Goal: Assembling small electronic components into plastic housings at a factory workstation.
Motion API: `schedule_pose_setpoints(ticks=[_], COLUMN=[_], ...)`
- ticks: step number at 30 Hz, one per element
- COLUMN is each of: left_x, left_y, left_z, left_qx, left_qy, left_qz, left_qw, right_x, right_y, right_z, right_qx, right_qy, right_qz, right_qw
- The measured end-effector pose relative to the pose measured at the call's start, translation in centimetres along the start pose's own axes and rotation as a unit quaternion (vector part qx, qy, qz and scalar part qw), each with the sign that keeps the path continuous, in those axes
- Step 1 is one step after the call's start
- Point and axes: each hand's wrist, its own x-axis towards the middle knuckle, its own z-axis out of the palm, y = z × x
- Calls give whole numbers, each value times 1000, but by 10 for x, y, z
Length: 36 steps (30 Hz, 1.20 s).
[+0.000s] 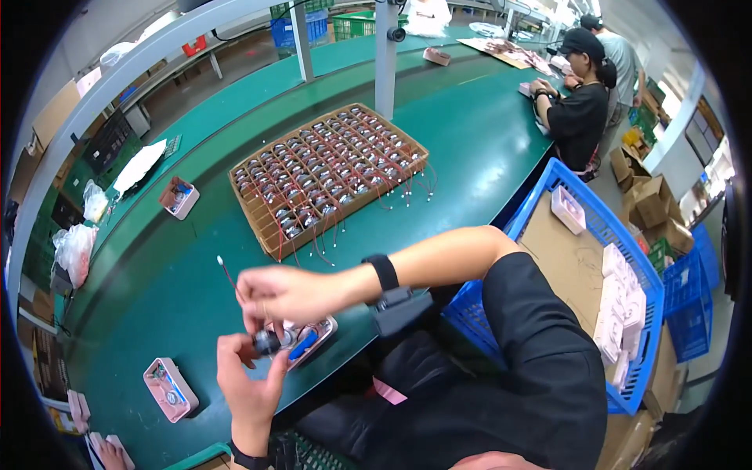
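My left hand (pixel 249 384) grips a small round dark-and-silver part (pixel 267 341) between thumb and fingers. Just above it is my right hand (pixel 294 294), slightly blurred, its fingers pinched on a thin red wire (pixel 228 273) that ends in a white connector (pixel 220 259). Under both hands on the green bench lies a pink-and-white plastic housing (pixel 323 333), partly covered; a blue cylinder (pixel 303 345) shows inside it. Another pink housing (pixel 172 395) with parts and wires in it stands left of my left hand.
A divided cardboard tray (pixel 270 235) holds many round wired parts beyond my hands. Another pink housing (pixel 179 199) sits at far left. At right, a blue crate (pixel 654 313) holds pink housings. A co-worker (pixel 580 102) works at far right; another person's hand (pixel 108 454) shows lower left.
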Motion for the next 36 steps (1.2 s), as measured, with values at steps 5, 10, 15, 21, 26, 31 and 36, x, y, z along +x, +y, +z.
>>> schedule_pose_setpoints(ticks=[5, 10, 15, 21, 26, 31, 36], left_x=[-10, -2, 25, 25, 26, 26, 28], left_y=[-2, 2, 13, -13, -53, -57, -65], left_z=[-2, -10, -8, -30, -5, 7, 17], left_qx=[-25, 74, 107, 82, 94, 94, 111], left_qy=[-1, 38, -2, -56, -77, -110, -134], left_qz=[35, 100, 94, -2, -33, -21, -4], left_qw=[999, 992, 990, 995, 992, 989, 985], right_x=[-22, -21, -26, -19, -45, -51, -50], right_y=[10, 15, 17, 6, 47, 66, 74], right_z=[17, 25, 12, -16, -50, -42, -44], right_qx=[41, 69, 90, -348, -498, -462, -464], right_qy=[25, 82, 100, 76, 3, -24, -16], right_qz=[-11, -80, -93, -90, -132, -99, -97], right_qw=[999, 991, 987, 930, 857, 881, 880])
